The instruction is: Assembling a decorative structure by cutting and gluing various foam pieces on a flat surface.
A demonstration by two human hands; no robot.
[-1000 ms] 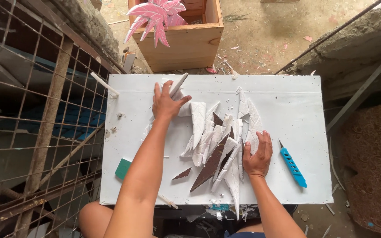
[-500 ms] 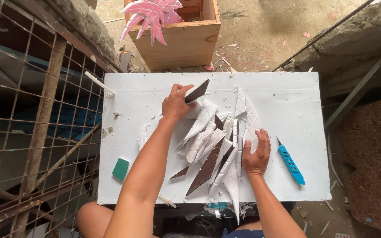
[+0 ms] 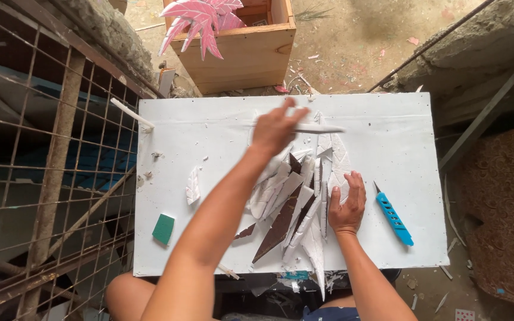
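I note my left hand [image 3: 276, 126] raised over the white board [image 3: 388, 125], pinching one long white leaf-shaped strip [image 3: 319, 128] — blurred, above the pile of cut strips [image 3: 292, 205]. My right hand [image 3: 347, 204] rests open, palm down, on that pile's right edge. A blue knife [image 3: 394, 215] lies just right of the pile; a green block [image 3: 163, 229] well left.

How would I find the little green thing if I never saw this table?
Start at the white board serving as a tabletop, then go to its near-left corner. A small green square block lies there alone, apart from the pile of white and brown leaf-shaped pieces; it is the only green thing.
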